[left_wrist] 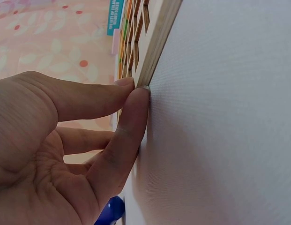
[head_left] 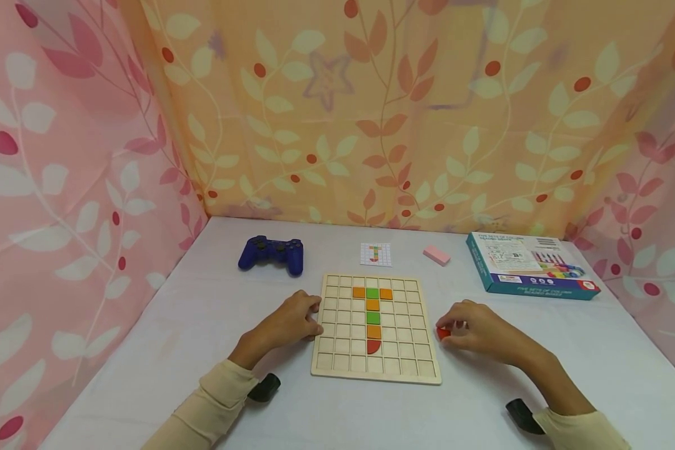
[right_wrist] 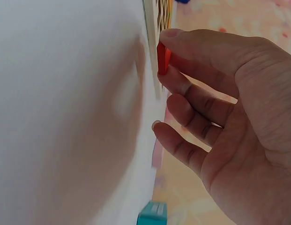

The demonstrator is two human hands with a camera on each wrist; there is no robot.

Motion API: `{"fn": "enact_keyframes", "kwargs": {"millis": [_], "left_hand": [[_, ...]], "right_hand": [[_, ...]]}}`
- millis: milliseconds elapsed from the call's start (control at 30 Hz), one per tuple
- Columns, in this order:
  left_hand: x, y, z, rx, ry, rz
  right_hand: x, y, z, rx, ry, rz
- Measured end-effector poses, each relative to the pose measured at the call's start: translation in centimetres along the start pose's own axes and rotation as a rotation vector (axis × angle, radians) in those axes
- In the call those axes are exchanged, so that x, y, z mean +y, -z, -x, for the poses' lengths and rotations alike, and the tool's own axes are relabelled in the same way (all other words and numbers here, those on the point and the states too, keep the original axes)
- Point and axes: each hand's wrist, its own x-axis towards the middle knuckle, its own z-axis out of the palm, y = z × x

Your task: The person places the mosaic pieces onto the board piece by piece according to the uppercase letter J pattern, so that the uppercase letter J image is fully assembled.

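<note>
A square wooden grid board [head_left: 340, 362] lies in front of the person. On it are orange and green square tiles in a T-like shape, with a red quarter-round tile [head_left: 374, 346] at the stem's foot. The left hand [head_left: 287, 322] holds the board's left edge, its thumb and a finger meeting the rim in the left wrist view. Just off the right edge, the right hand [head_left: 478, 331] pinches a small red tile [right_wrist: 162, 58] between thumb and forefinger. Its other fingers are loosely bent. In the head view the fingers partly cover this tile.
Behind the board lie a small card [head_left: 376, 254] printed with a coloured pattern and a pink eraser-like block [head_left: 436, 255]. A blue game controller [head_left: 272, 254] is at the back left. A teal and white box [head_left: 531, 265] lies at the back right. Patterned cloth [head_left: 326, 156] encloses the table.
</note>
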Motion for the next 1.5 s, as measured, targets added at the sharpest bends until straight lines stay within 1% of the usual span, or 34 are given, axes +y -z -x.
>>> {"fn": "enact_keyframes", "kwargs": {"millis": [167,300,433,600,700,867,933,1167,1400,1500], "left_hand": [[-0.1,0.0,0.0,0.0,-0.003,0.004],[-0.2,-0.1,-0.1,0.001,-0.002,0.004],[-0.3,-0.1,-0.1,-0.004,0.006,0.02],[-0.3,-0.2,-0.1,-0.007,0.019,0.038],[-0.2,-0.2,0.0,-0.007,0.024,0.038],[0.0,-0.1,0.1,-0.007,0.03,0.031],[0.0,-0.1,0.1,-0.006,0.032,0.031],[0.0,-0.1,0.0,-0.005,0.021,0.026],[0.0,0.0,0.1,-0.005,0.016,0.046],[0.0,-0.1,0.0,-0.003,0.016,0.037]], "right_hand": [[-2.3,-0.9,-1.7,-0.032,0.081,-0.017],[-4.1,-1.7,-2.9,-0.058,0.147,-0.01],[-5.7,-2.7,-4.1,-0.07,0.213,0.026],[-7.8,-3.8,-5.4,-0.087,0.269,0.061],[-8.8,-4.3,-5.9,-0.105,0.299,0.065],[-9.9,-5.1,-6.7,-0.107,0.371,0.088],[-10.2,-5.3,-7.0,-0.108,0.378,0.089],[-10.9,-5.9,-7.5,-0.136,0.343,0.099],[-11.3,-6.0,-7.6,-0.152,0.322,0.088],[-11.4,-6.0,-7.6,-0.162,0.319,0.094]]}}
